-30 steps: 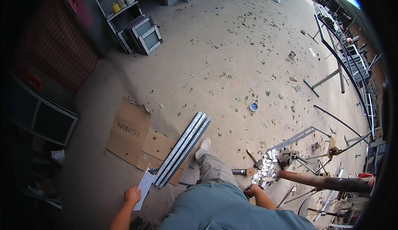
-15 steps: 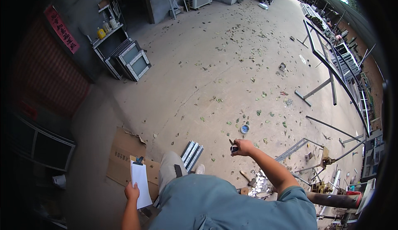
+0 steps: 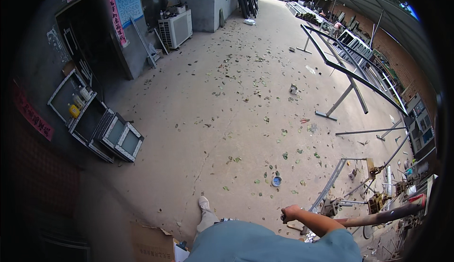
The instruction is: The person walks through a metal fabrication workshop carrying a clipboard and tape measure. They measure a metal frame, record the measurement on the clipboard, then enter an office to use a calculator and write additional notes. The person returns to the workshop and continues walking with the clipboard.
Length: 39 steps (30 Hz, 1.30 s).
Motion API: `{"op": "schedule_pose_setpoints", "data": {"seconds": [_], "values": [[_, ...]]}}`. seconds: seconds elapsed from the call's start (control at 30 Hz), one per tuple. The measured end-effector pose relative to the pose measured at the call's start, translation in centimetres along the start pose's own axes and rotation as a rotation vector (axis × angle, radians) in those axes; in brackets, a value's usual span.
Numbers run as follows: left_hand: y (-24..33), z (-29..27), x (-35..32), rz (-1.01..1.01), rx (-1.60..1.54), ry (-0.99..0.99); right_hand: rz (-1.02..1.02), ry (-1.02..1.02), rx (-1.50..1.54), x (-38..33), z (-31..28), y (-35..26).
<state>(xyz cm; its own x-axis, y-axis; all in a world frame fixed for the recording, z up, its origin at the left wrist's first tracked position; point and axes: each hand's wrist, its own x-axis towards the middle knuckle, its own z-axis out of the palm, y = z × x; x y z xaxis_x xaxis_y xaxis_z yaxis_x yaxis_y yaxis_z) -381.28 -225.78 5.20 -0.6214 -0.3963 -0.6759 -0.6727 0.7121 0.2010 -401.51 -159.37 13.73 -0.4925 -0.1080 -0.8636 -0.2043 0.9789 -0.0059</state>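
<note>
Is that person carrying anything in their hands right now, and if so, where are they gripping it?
The right hand is closed in a fist around something small and dark; what it is, or which part is gripped, cannot be told. The left hand is out of view.

Right hand [image 3: 289,213] raised in front of the torso, fingers curled into a loose fist, bare forearm bent at the elbow, left hand out of sight below the frame

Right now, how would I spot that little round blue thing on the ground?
Find the wide concrete yard scattered with leaves. Look just ahead of the person's raised right hand, left of the tangle of metal tools. The small round tin lies there alone: blue rim, pale middle, unlike the green and brown leaves around it.
</note>
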Motion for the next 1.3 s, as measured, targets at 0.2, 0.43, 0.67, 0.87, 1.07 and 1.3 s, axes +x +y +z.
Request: {"op": "schedule_pose_setpoints", "data": {"seconds": [0.2, 0.43, 0.67, 0.87, 1.07, 1.3], "values": [[13.4, -17.5, 16.1, 0.109, 0.148, 0.187, 0.072, -0.102, 0.138, 3.8, -6.9, -4.9], [30.1, -35.0, 30.8, 0.286, 0.011, 0.550, 0.124, 0.046, 0.259, 10.0, -17.7, -4.9], [39.5, -36.0, 38.8, 0.322, -0.047, 0.514, 0.090, -0.069, 0.349, 18.5, -25.0, -0.5], [48.7, -33.0, 46.1, 0.187, 0.212, 0.278, 0.077, -0.043, 0.317, 26.4, -36.1, 8.7], [62.4, -35.0, 54.4, 0.187, 0.243, 0.114, 0.040, 0.061, 0.194, 33.2, -54.4, 19.9], [78.2, -37.7, 70.5, 0.258, 0.390, -0.068, 0.261, 0.283, 0.449, 44.5, -68.2, 25.9]]}}
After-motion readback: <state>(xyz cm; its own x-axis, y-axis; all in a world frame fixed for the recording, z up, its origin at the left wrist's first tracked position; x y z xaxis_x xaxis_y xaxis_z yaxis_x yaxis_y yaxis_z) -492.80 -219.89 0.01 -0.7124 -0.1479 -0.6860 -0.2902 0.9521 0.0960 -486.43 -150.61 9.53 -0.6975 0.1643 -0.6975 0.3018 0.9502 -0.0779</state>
